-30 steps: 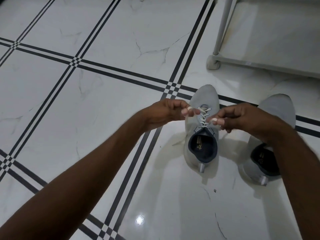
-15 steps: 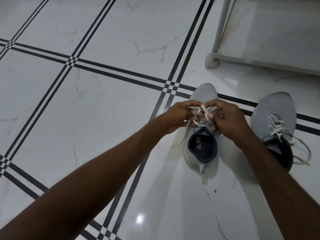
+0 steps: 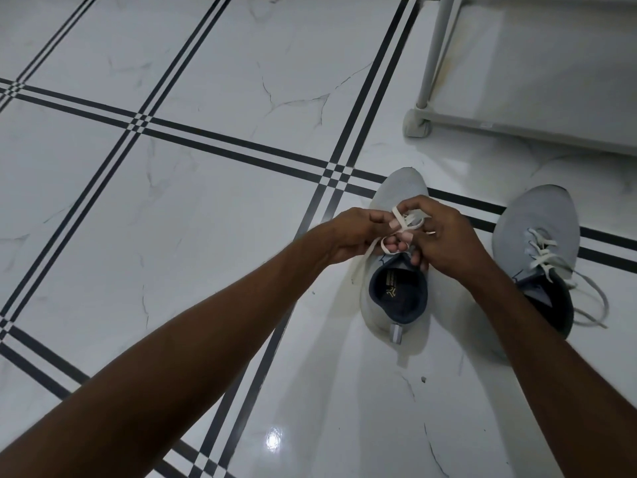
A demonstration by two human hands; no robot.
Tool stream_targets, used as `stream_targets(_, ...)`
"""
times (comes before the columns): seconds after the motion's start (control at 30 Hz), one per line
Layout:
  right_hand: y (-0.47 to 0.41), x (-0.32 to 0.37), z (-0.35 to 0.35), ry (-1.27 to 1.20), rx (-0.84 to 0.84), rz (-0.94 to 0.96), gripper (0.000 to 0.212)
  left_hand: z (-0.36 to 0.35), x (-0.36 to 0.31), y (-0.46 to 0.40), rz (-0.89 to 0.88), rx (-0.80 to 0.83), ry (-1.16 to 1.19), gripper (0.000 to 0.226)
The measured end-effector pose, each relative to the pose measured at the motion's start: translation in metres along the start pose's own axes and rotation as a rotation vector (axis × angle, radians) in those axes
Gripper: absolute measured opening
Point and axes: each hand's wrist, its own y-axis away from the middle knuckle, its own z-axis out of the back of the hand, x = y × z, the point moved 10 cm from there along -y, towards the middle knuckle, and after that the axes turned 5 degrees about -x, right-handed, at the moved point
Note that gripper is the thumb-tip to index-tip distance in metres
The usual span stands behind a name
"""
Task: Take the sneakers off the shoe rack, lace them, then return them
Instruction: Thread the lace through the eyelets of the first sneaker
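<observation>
White marble-look floor tiles (image 3: 213,208), crossed by bands of thin black lines, fill most of the frame, with a bright spot of light reflected near the lower edge. Two grey sneakers stand on the floor side by side, toes pointing away from the camera. A person's bare forearms reach in from the bottom corners and meet over the left sneaker (image 3: 396,294), whose dark lining and insole print are open to view below the hands.

Both hands work the white lace (image 3: 401,220) above the tongue — the left hand (image 3: 358,236) has its fingers curled in, pinching a strand that loops up over the fingertips, while a loose end trails down the shoe's left side to the floor. The right hand (image 3: 444,239) is bent over the knot area, its fingers pressed together on the lace and its lower fingertips touching the collar of the shoe. How the strands cross between the two hands cannot be made out.

The right sneaker (image 3: 537,236) sits just beside the right forearm, laced through its eyelets, its white lace ends lying slack in open loops across the collar and onto the tile.

Beyond the shoes, at upper right, stands the pale shoe rack (image 3: 431,63) — one upright tube, a corner foot and the front edge of its lowest shelf are visible.
</observation>
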Motion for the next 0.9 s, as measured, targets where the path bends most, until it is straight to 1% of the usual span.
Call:
stream_targets(0.1, -0.001, -0.001, -0.002, -0.058, 0.033, -0.014, 0.027, -0.006, -0.002, 0.008, 0.007, 0.060, -0.004, 0.013)
stream_targets(0.2, -0.001, -0.010, -0.005, -0.150, 0.074, -0.069, 0.026, -0.008, -0.002, 0.009, -0.031, 0.017, -0.003, 0.008)
stream_targets(0.3, -0.001, -0.026, -0.005, -0.277, 0.104, -0.152, 0.028, -0.007, 0.000, 0.007, -0.029, 0.004, 0.027, 0.016)
stream_targets(0.4, -0.002, -0.031, -0.008, -0.356, 0.141, -0.187, 0.021, -0.007, -0.004, 0.011, -0.061, 0.030, -0.052, 0.020)
stream_targets(0.43, -0.002, -0.032, -0.008, -0.380, 0.147, -0.202, 0.018, -0.006, -0.009, 0.013, -0.095, 0.024, -0.127, 0.021)
stream_targets(0.5, -0.002, -0.035, -0.008, -0.414, 0.143, -0.244, 0.015, -0.002, -0.025, 0.016, -0.218, -0.028, -0.357, 0.020)
stream_targets(0.6, -0.003, -0.040, -0.008, -0.426, 0.130, -0.298, 0.011, 0.000, -0.053, 0.025, -0.466, -0.187, -0.704, 0.008)
stream_targets(0.7, -0.005, -0.039, -0.009, -0.379, 0.155, -0.299, 0.010, -0.011, -0.066, 0.040, -0.661, -0.333, -0.987, 0.007)
stream_targets(0.8, -0.005, -0.038, -0.011, -0.324, 0.209, -0.307, 0.020, -0.026, -0.066, 0.050, -0.829, -0.435, -1.178, 0.011)
stream_targets(0.83, -0.004, -0.038, -0.013, -0.325, 0.232, -0.319, 0.023, -0.031, -0.066, 0.053, -0.884, -0.469, -1.202, 0.010)
stream_targets(0.9, -0.003, -0.039, -0.015, -0.311, 0.278, -0.343, 0.025, -0.036, -0.065, 0.057, -0.926, -0.521, -1.189, 0.008)
